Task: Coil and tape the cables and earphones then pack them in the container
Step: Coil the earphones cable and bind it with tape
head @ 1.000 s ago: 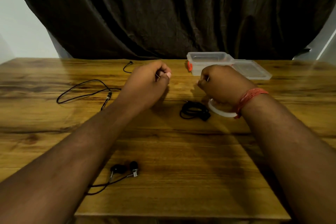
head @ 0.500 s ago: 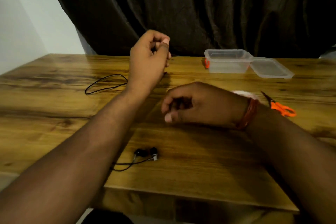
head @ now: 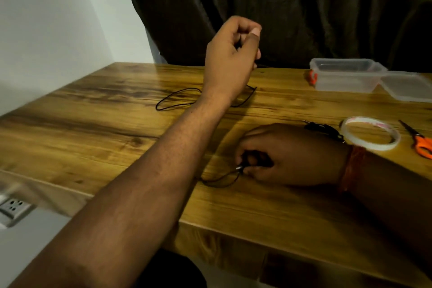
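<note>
While my left hand (head: 231, 54) is raised above the table (head: 93, 124) pinching the thin black cable (head: 177, 98), my right hand (head: 287, 154) grips the earphones (head: 240, 166) near the front edge, the container (head: 346, 75) standing well apart.

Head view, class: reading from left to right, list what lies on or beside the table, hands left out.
wall socket → loose black cable loop → earphones → coiled black cable → clear container → tape roll → orange-handled scissors
</note>
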